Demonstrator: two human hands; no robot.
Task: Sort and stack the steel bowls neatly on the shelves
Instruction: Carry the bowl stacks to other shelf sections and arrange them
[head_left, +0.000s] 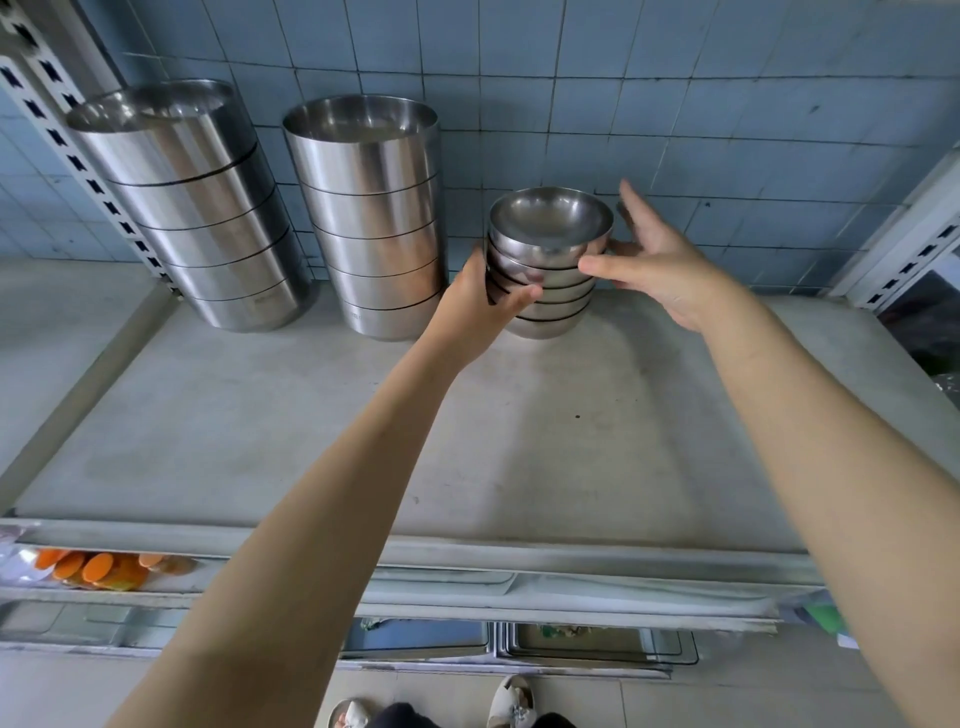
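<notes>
Shelf: carries the bowls at its back, by the wall.
Left hand: I grip the small bowl stack at its side.
Right hand: relaxed, fingers straight, thumb touching the upper bowls.
Doing it well: I'd square the rims between both hands, then let go gently.
Tall stacks: just left; don't knock them.

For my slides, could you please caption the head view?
Left hand grips a stack of small steel bowls on the shelf; right hand touches it.
</notes>
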